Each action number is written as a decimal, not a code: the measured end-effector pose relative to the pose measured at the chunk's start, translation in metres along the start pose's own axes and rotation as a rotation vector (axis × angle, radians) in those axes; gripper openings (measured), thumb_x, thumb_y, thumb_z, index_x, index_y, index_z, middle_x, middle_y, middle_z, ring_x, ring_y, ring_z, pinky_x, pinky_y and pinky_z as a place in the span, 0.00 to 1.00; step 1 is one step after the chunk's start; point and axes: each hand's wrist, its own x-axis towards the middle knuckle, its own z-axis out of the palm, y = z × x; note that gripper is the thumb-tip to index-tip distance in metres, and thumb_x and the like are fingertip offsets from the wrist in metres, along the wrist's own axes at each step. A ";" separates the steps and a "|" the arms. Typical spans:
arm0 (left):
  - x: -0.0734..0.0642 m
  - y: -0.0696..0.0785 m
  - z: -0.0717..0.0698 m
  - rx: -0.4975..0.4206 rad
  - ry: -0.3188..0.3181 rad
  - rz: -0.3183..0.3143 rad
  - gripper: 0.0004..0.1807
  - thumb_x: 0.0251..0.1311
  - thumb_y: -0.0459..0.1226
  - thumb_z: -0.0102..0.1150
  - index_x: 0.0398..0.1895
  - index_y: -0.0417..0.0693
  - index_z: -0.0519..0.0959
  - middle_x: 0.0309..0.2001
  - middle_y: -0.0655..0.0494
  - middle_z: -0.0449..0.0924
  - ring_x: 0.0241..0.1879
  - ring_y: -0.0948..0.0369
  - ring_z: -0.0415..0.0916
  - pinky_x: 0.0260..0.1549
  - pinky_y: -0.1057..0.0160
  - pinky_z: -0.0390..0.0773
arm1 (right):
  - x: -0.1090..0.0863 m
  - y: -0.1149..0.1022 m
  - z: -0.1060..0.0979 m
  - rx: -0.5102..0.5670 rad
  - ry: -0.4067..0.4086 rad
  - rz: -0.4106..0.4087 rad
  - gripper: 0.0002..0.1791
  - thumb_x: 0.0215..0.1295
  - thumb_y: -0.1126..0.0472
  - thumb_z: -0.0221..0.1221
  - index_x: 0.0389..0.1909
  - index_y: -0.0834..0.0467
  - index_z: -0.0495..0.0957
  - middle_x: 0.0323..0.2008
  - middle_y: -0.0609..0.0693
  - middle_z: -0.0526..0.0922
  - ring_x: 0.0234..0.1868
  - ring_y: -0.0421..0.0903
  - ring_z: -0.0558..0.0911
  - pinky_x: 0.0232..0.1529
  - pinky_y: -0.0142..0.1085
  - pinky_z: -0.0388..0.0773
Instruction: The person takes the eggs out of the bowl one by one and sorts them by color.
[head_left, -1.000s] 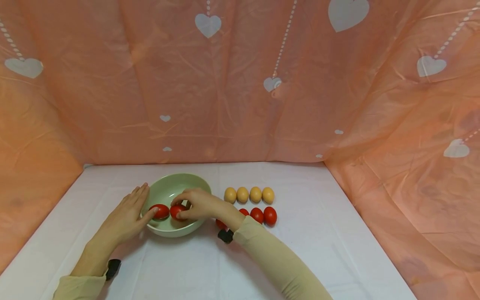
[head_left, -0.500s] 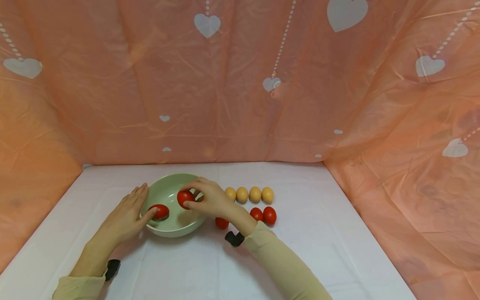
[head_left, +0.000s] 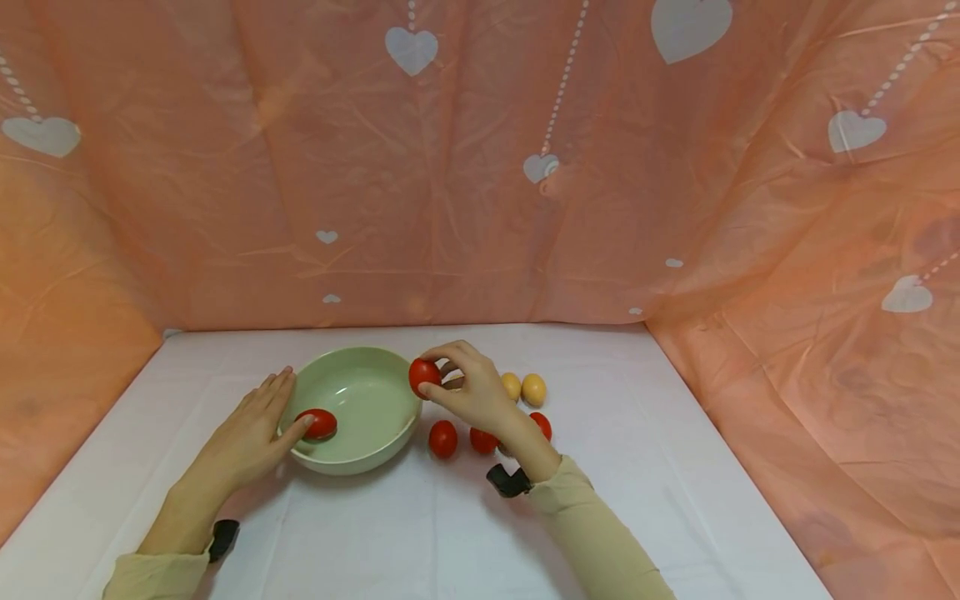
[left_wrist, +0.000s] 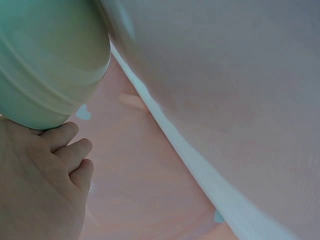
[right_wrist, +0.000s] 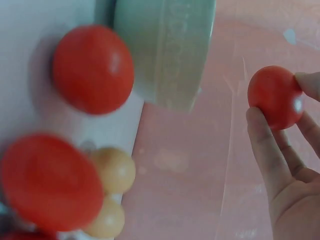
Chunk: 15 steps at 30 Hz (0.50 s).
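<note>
A light green bowl (head_left: 375, 404) stands left of the middle of the table. Inside it, by the left wall, lies a red egg (head_left: 324, 425). My left hand (head_left: 251, 433) rests against the bowl's left side with straight fingers; its thumb reaches over the rim to that egg. In the left wrist view, the fingers of the left hand (left_wrist: 37, 175) lie along the bowl's outside (left_wrist: 55, 65). Another red egg (head_left: 422, 379) is pinched between thumb and fingers of my right hand (head_left: 480, 396), raised at the bowl's right rim. The right wrist view shows this egg (right_wrist: 272, 95) held at the fingertips.
Right of the bowl, several red eggs (head_left: 443, 439) form a row, partly behind the right wrist. Behind them is a row of yellow eggs (head_left: 533, 389), partly covered by the right hand. A pink curtain (head_left: 480, 250) with white hearts surrounds the white-covered table (head_left: 360, 533).
My right hand has lifted the red egg out of the bowl and carried it right, to above the rim. The left hand and the other egg in the bowl have stayed put.
</note>
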 end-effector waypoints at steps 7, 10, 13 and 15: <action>0.000 -0.001 0.000 -0.001 0.003 0.001 0.47 0.75 0.54 0.55 0.78 0.24 0.54 0.79 0.27 0.51 0.76 0.30 0.51 0.74 0.32 0.54 | -0.017 0.013 -0.026 -0.004 0.075 0.031 0.20 0.63 0.68 0.72 0.56 0.61 0.82 0.52 0.55 0.82 0.45 0.50 0.86 0.44 0.34 0.88; 0.000 -0.001 0.000 -0.005 0.001 0.001 0.47 0.75 0.54 0.54 0.78 0.24 0.54 0.79 0.27 0.51 0.76 0.30 0.51 0.74 0.31 0.54 | -0.025 0.020 -0.037 -0.023 0.109 0.038 0.21 0.62 0.68 0.72 0.56 0.61 0.82 0.51 0.56 0.82 0.45 0.52 0.87 0.44 0.35 0.88; 0.000 -0.001 -0.001 -0.007 -0.001 0.001 0.47 0.75 0.54 0.54 0.78 0.24 0.54 0.79 0.27 0.51 0.76 0.30 0.51 0.74 0.31 0.54 | -0.032 0.026 -0.048 -0.037 0.138 0.062 0.21 0.62 0.68 0.73 0.55 0.61 0.82 0.51 0.56 0.83 0.44 0.52 0.87 0.44 0.36 0.89; -0.001 0.000 -0.001 -0.008 -0.003 0.002 0.47 0.75 0.54 0.54 0.78 0.24 0.53 0.79 0.27 0.51 0.76 0.30 0.51 0.74 0.31 0.54 | -0.037 0.029 -0.054 -0.042 0.156 0.081 0.21 0.62 0.68 0.73 0.55 0.61 0.82 0.51 0.56 0.83 0.44 0.52 0.87 0.44 0.36 0.89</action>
